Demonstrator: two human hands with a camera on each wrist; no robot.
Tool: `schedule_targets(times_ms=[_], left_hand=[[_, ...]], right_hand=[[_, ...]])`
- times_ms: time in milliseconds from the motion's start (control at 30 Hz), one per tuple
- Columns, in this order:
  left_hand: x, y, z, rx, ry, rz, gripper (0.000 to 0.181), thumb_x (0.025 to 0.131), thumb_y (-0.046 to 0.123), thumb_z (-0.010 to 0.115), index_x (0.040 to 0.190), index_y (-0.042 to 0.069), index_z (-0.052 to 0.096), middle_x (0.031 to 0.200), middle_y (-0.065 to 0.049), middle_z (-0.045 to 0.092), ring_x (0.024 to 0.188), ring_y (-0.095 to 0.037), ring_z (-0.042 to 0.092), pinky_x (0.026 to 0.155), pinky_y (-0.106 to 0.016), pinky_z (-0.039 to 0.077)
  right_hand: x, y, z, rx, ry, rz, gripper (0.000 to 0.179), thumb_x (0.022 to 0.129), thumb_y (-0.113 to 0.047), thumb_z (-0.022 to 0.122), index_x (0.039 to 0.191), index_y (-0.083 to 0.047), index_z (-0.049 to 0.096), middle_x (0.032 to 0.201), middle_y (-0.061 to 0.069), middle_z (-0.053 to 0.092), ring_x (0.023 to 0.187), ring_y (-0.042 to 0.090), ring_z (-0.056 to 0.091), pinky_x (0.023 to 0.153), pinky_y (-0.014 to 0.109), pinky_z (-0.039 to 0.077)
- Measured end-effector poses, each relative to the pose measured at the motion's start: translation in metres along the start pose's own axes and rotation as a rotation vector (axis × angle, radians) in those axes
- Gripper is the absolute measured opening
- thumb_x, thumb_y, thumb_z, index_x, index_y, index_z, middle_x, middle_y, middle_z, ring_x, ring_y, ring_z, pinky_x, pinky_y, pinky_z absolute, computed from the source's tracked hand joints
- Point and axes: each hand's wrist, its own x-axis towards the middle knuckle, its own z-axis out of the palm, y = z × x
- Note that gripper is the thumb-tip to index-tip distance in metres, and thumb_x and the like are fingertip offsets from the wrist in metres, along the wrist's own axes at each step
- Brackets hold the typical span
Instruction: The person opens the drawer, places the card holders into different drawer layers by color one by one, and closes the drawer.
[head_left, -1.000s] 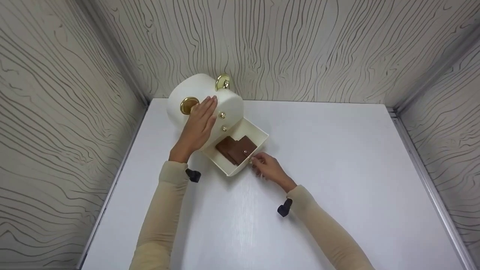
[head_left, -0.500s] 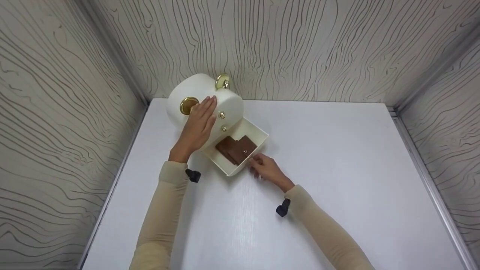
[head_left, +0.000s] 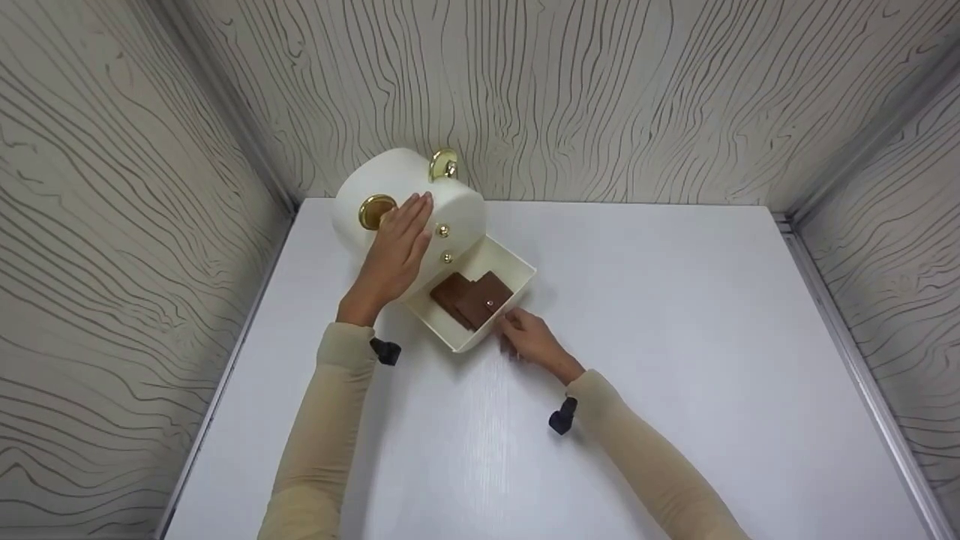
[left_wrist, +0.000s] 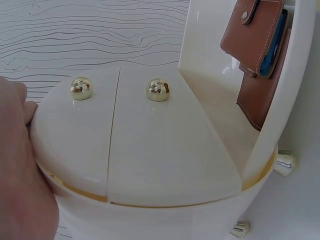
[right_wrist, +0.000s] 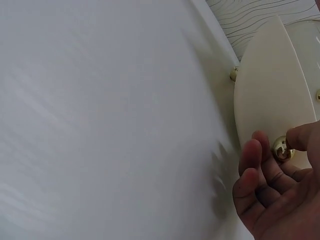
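A white, rounded drawer box [head_left: 465,206] with gold fittings stands tilted across the table's back left. My left hand [head_left: 394,255] rests on its top with fingers straight, beside a round gold fitting [head_left: 376,212]. The lowest drawer [head_left: 517,262] is pulled out, and two brown leather wallets [head_left: 486,300] lie overlapping inside; the left wrist view shows a snap on the upper wallet [left_wrist: 255,35]. My right hand [head_left: 531,337] is at the drawer's front. In the right wrist view its thumb and fingers pinch the gold drawer knob [right_wrist: 282,150].
Two shut drawers with gold knobs [left_wrist: 158,90] sit above the pulled-out one. Small gold feet [left_wrist: 286,163] show on the box's outer side. A wood-patterned wall [head_left: 600,97] rises right behind the box. The white table [head_left: 675,315] extends right and forward.
My right hand and wrist have shifted slightly left, closer in against the drawer's front. The left hand, drawer and wallets look almost unmoved.
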Motion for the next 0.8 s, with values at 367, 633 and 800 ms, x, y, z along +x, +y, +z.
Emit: schedule_targets(times_ms=[367,633,800], left_hand=[[0.0006,-0.0001,-0.0002,-0.003,0.012,0.015,0.056,0.118,0.031,0.036,0.169,0.011,0.029,0.177,-0.006,0.030,0.167,-0.026,0.020,0.138,-0.049,0.009],[-0.0001,0.0000,-0.0003,-0.004,0.011,0.016,0.056,0.118,0.031,0.034,0.169,0.011,0.029,0.176,-0.006,0.030,0.167,-0.026,0.021,0.138,-0.050,0.008],[-0.0002,0.0009,-0.0005,-0.012,0.006,0.013,0.057,0.118,0.033,0.033,0.170,0.011,0.028,0.176,-0.006,0.030,0.167,-0.025,0.020,0.138,-0.050,0.008]], right_hand=[[0.0002,-0.0057,0.0007,0.000,0.050,-0.028,0.030,0.111,-0.033,0.058,0.108,-0.005,0.069,0.085,0.019,0.073,0.066,0.028,0.069,0.049,0.023,0.048],[0.0032,-0.0075,0.0034,0.005,0.072,-0.047,0.031,0.111,-0.032,0.059,0.108,-0.004,0.069,0.085,0.020,0.074,0.066,0.028,0.069,0.049,0.022,0.048],[0.0069,-0.0086,0.0057,-0.006,0.096,-0.045,0.029,0.111,-0.031,0.060,0.107,-0.004,0.069,0.086,0.017,0.075,0.067,0.025,0.070,0.053,0.021,0.048]])
